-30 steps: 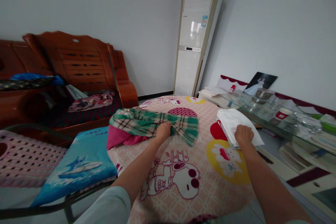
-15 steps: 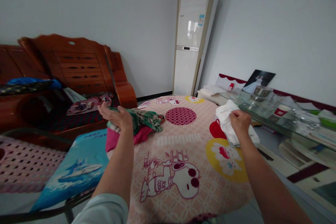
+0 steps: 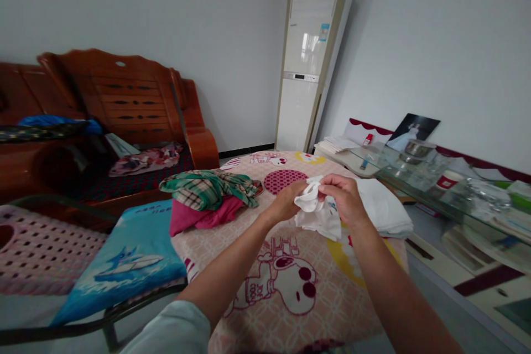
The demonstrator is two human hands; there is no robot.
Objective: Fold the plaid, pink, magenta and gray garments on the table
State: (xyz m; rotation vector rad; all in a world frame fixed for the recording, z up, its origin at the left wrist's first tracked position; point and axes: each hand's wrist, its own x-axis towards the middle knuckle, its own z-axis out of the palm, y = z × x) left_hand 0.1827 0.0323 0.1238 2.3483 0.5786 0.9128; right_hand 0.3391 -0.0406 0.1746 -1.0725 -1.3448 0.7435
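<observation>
Above the middle of the round table [image 3: 232,249] with its pink patterned cover, a small white garment [image 3: 319,221] hangs between my hands. My left hand [image 3: 288,201] grips its left side near a looped edge. The fingers of my right hand [image 3: 343,194] pinch the same garment on the right. Beyond my right wrist lies a folded white cloth [image 3: 385,207] on the table's right side. At the table's left, a green plaid cloth [image 3: 207,188] rests on a magenta cloth [image 3: 203,217].
A glass-topped cabinet [image 3: 418,185] with a paper cup [image 3: 446,181] stands at the right. On the left are a wooden sofa [image 3: 128,99], a blue cushion [image 3: 128,260] and a pink woven chair back [image 3: 41,249]. A tall air conditioner [image 3: 302,66] stands behind.
My left hand has moved right from beside the plaid cloth and taken hold of a white garment. My right hand has come left from the white pile with that garment.
</observation>
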